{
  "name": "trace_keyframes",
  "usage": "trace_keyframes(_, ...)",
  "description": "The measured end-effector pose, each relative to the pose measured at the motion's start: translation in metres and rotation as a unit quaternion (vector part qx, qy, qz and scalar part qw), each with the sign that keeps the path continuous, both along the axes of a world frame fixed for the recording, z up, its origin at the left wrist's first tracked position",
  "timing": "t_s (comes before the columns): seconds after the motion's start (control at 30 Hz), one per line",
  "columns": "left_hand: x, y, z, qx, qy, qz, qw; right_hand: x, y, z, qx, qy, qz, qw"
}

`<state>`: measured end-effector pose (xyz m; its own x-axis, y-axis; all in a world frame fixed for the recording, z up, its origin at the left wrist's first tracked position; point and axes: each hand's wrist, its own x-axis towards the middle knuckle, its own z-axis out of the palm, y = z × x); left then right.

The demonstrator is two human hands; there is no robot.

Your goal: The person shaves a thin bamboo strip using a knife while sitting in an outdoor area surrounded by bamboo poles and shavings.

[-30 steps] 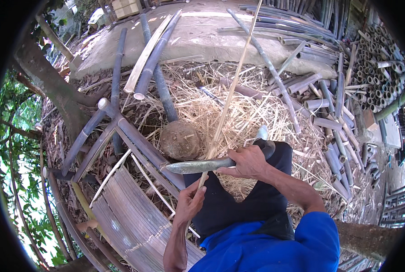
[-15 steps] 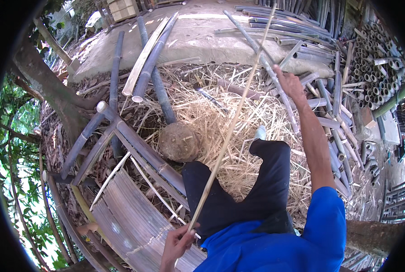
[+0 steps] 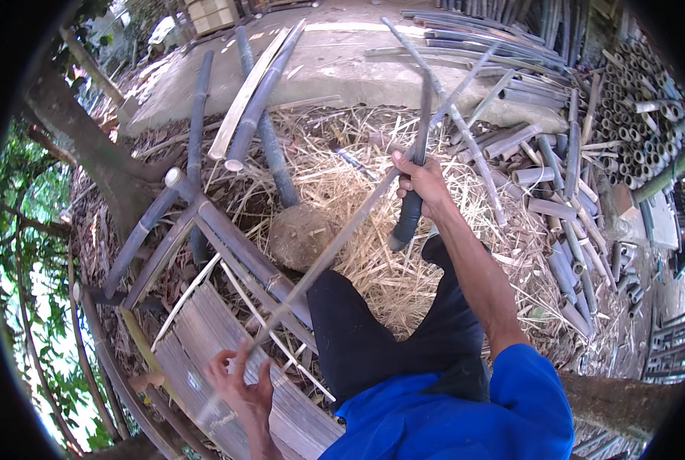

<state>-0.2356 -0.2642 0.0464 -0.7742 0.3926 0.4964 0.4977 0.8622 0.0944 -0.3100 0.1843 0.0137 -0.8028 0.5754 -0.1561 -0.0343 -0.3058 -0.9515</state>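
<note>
My right hand (image 3: 428,186) is closed around the black handle of a large knife (image 3: 408,220), in front of my knees. Its dark, narrow blade points up and away. A long, thin bamboo strip (image 3: 342,236) slants from the far right to the lower left and passes the right hand at the knife; whether the fingers also grip it cannot be told. At the strip's blurred near end, my left hand (image 3: 244,389) has its fingers spread apart, with the strip crossing at the fingertips. Beneath that hand lies a slatted bamboo surface (image 3: 212,337).
Pale shavings (image 3: 388,284) cover the ground around a round wooden block (image 3: 303,236). Dark bamboo poles (image 3: 258,103) lean at the left, near a tree trunk (image 3: 90,146). Cut bamboo (image 3: 637,115) is stacked at the right, with more poles (image 3: 496,38) at the back.
My right hand has come nearer and leftward, and the knife handle now shows in it. My left hand has moved left and its fingers have spread. The strip has shifted toward the lower left.
</note>
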Motion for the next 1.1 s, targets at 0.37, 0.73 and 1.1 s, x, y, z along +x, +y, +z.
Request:
trace_keyframes(0.37,-0.064,0.083,-0.047,0.711,-0.337,-0.177,0.591,0.005,-0.135,-0.029,-0.229,0.089,0.051,0.968)
trace_keyframes(0.73,-0.107,0.060,0.000,0.799,0.040,-0.158,0.578,0.052,-0.142,-0.012,-0.003,-0.087,0.276,0.957)
trace_keyframes(1.1,-0.100,-0.051,0.156,0.716,0.094,-0.328,0.609,0.166,-0.135,-0.076,-0.069,-0.217,0.258,0.939)
